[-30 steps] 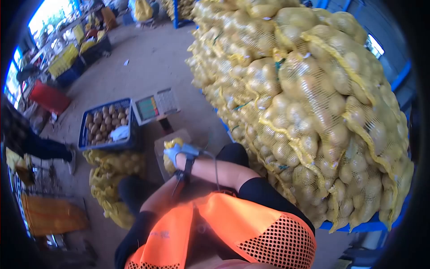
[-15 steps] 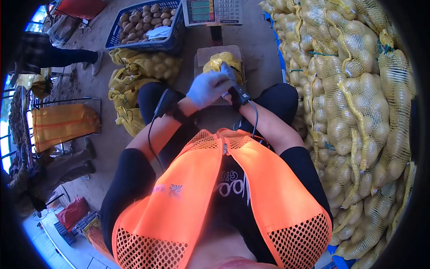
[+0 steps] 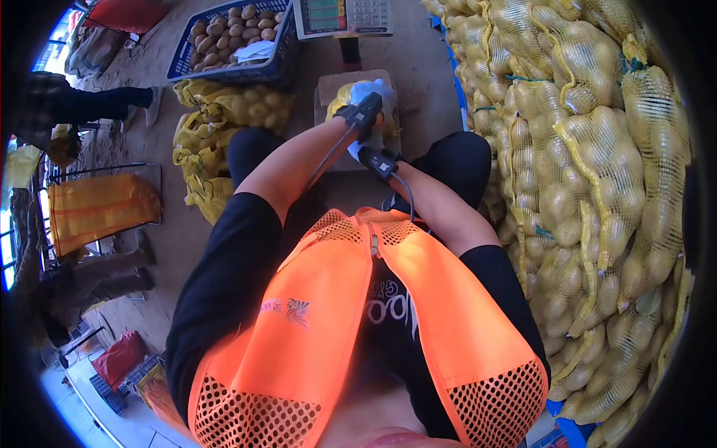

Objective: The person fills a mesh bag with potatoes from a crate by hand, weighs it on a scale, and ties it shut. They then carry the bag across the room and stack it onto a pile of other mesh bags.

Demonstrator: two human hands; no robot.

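Note:
A yellow mesh bag point(image 3: 340, 101) lies on the platform of a weighing scale point(image 3: 326, 84) in front of me; its contents are mostly hidden. My left hand point(image 3: 371, 91), in a pale glove, reaches over the bag with its fingers curled closed on it. Closer to me, my right hand point(image 3: 360, 145), also gloved, is at the bag's near side. The wrist device and the left arm cover most of the right hand's fingers. The scale's display and keypad point(image 3: 343, 16) stand beyond the platform.
A blue crate point(image 3: 272, 71) of potatoes stands at the far left, with filled yellow mesh bags point(image 3: 254, 108) below it. Stacked mesh sacks point(image 3: 597, 164) of potatoes line my right side. Further left are an orange bag on a frame point(image 3: 104, 209) and people's legs point(image 3: 112, 101).
My left hand has moved forward and slightly right, from above my right hand onto the bag. My right hand has drawn back a little to the left. The view has shifted slightly.

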